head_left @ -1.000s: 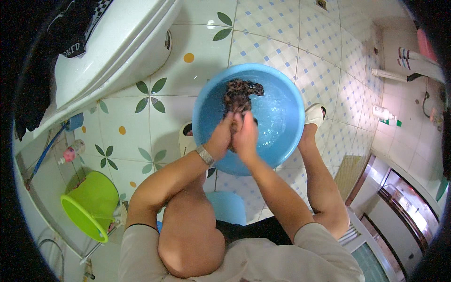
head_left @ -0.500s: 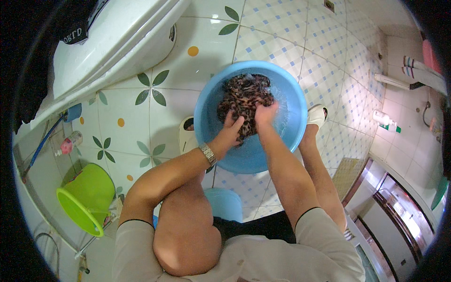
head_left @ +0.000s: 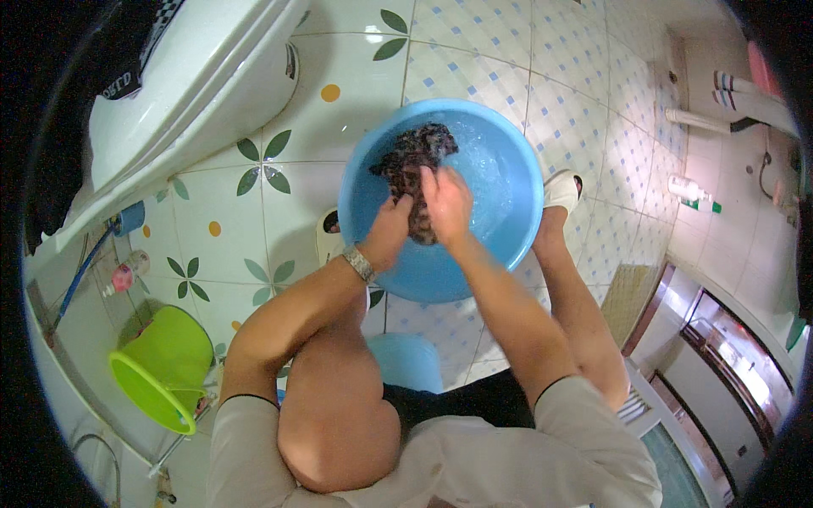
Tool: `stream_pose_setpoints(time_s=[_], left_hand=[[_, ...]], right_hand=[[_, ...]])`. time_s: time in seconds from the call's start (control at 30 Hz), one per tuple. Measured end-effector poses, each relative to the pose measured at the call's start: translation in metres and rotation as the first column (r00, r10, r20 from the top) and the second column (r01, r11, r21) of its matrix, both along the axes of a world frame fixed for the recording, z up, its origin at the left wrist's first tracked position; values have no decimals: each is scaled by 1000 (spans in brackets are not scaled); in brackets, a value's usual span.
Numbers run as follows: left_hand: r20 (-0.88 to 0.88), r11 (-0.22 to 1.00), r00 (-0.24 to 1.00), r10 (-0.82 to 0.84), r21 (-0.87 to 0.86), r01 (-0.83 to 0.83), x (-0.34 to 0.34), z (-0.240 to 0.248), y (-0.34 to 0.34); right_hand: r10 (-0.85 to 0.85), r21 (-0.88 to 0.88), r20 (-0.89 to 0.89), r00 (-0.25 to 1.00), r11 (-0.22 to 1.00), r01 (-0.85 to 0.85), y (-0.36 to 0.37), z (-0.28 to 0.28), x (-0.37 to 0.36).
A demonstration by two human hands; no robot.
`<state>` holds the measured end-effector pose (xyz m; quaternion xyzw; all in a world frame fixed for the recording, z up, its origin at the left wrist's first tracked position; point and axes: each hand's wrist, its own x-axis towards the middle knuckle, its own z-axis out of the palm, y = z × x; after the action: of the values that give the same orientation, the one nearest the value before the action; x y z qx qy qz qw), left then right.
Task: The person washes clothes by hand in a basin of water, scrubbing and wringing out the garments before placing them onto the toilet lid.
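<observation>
A dark, leopard-print piece of cloth (head_left: pixel 417 151) lies bunched and wet in a round blue basin (head_left: pixel 527 199) of water on the floor between my feet. Closed on the cloth's near left side is my left hand (head_left: pixel 389 227), with a metal watch (head_left: pixel 359 263) on its wrist. My right hand (head_left: pixel 449 201) grips the cloth a little farther right, its fingers curled and slightly smeared by motion. The fingertips of both hands are partly hidden in the folds. Bubbly water shows at the right of the basin.
A lime-green bucket (head_left: pixel 161 372) stands at the left, below a pink-and-white bottle (head_left: pixel 127 271). The white tub side (head_left: pixel 190 102) fills the upper left. Behind the basin is a light-blue stool or bucket (head_left: pixel 406 360). At the right wall there is a white bottle with a green cap (head_left: pixel 693 193).
Both hands have shifted left with the cloth, which is more tightly bunched and farther to the left in the basin. The right hand has moved closer to the left.
</observation>
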<state>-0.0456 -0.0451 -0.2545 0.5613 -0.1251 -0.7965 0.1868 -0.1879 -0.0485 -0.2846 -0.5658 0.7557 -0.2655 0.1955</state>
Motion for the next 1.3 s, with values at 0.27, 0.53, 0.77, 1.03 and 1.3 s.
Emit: stream_pose_setpoints(time_s=[0.27,0.53,0.77,1.03,1.3], left_hand=[[-69,984,984,-162,67,166,6,20,5],[-103,996,995,1,86,8,1,-30,17],[-389,969,888,245,74,-235,8,-16,-11],[-144,984,987,-74,-173,49,-6,-7,0],[125,960,974,-187,-187,208,8,-12,17]], right_hand=[[206,75,-275,939,978,-192,4,-31,-16],[-539,417,736,409,837,353,15,-18,31],[-206,196,564,800,974,113,47,71,63],[-52,191,-167,984,978,84,-9,-25,-27],[576,268,-355,736,817,-510,14,-10,-19]])
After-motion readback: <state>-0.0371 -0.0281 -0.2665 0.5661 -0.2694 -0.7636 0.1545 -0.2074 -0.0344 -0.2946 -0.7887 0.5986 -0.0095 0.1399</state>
